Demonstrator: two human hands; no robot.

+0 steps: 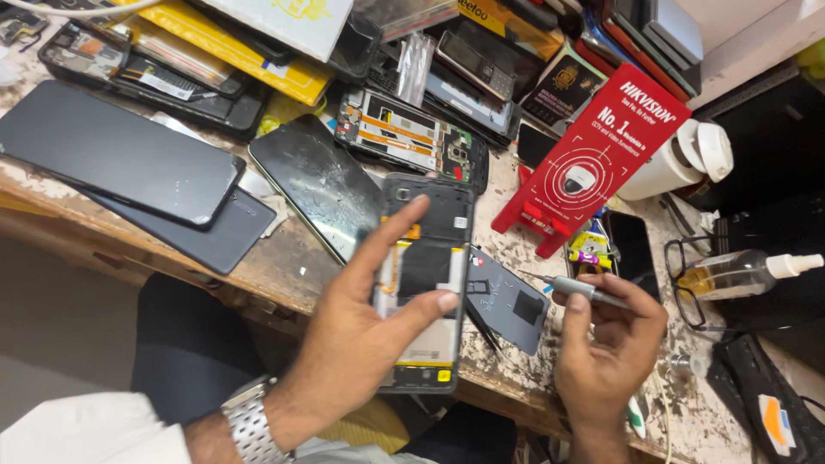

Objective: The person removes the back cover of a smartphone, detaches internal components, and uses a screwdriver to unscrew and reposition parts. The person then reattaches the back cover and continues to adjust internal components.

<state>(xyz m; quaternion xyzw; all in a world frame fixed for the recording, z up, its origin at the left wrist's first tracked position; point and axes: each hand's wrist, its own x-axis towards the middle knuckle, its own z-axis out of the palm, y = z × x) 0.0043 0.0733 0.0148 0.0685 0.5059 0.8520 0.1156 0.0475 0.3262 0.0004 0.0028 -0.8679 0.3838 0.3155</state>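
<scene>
Now the left hand [365,322] holds an open phone [425,283] over the tabletop's [284,271] near edge, its grip pinching the sides. The right hand [606,344] pinches a small screwdriver [580,290]. The phone's back cover [507,301] is already off; its insides show.

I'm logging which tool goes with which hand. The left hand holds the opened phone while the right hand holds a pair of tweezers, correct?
Not quite. The head view shows the right hand holding a small screwdriver, not tweezers. The left hand does hold the opened phone.
</scene>
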